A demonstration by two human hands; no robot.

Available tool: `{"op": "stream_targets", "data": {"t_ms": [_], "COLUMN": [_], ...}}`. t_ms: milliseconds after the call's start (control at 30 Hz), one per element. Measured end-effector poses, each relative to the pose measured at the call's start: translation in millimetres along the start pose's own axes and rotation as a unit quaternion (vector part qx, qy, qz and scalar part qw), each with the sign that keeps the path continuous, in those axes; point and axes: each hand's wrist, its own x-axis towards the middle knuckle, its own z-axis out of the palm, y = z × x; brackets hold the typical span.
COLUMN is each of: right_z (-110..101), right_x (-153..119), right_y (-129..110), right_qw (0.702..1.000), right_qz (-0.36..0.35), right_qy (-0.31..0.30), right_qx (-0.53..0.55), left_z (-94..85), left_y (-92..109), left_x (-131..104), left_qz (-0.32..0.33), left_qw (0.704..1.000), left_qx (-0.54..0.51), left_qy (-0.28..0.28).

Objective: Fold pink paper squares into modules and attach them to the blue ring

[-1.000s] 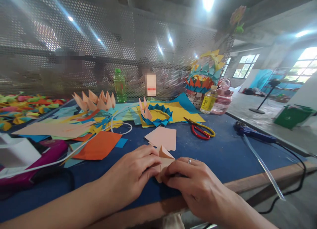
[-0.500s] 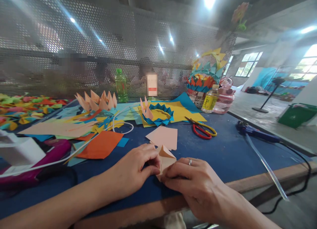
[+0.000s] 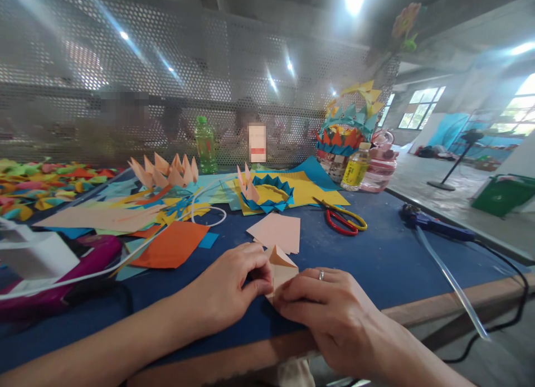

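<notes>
A small peach paper piece (image 3: 282,269), partly folded with a raised triangular flap, lies between my hands near the table's front edge. My left hand (image 3: 242,284) pinches its left side between thumb and fingers. On its lower right, my right hand (image 3: 321,306), with a ring on one finger, grips the paper; the fingertips partly hide the fold. Just behind lie flat pale pink paper squares (image 3: 278,231). Farther back, a ring of blue folded paper (image 3: 273,194) with a few pink points at its left rests on yellow sheets (image 3: 311,186).
Red-and-yellow-handled scissors (image 3: 345,219) lie right of centre. A blue glue gun (image 3: 438,224) with a clear glue stick sits at the right edge. Orange paper (image 3: 171,246), a white cable and a white charger (image 3: 39,250) are at left. Bottles (image 3: 204,147) stand along the mesh screen.
Almost nothing differs. Both hands keep their hold on the peach paper, and the whole view has shifted very slightly.
</notes>
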Motion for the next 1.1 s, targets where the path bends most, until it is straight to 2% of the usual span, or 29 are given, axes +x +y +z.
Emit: {"op": "stream_targets", "data": {"t_ms": [133,433,600,733,933,1000,1100], "right_z": [-1,-2,-1,1,-2,-2,-2], "right_x": [-1,3,3,2,4,4,3], "right_y": [-2,-4,-3,-2,-4,-4,-4], "right_qw": [0.999,0.997,0.998,0.998,0.997,0.997,0.997], "right_qz": [0.030,0.036,0.021,0.014,0.023,0.032,0.038], "right_qy": [0.003,-0.051,-0.055,-0.043,-0.050,-0.056,-0.055], "right_qx": [-0.010,-0.053,-0.039,-0.038,-0.051,-0.047,-0.035], "left_z": [-0.1,-1.0,0.1,1.4,3.0,2.7,2.5], "left_y": [0,0,-1,-3,4,9,16], "left_x": [-1,0,1,-2,-16,-21,-27], "left_qz": [0.006,0.001,-0.004,0.039,0.164,0.177,0.141], "left_qw": [1.000,1.000,0.999,0.996,0.974,0.971,0.974], "left_qx": [-0.003,-0.002,-0.018,0.044,0.146,0.155,0.179], "left_qy": [0.000,0.000,0.034,0.069,0.057,0.051,0.009]}}
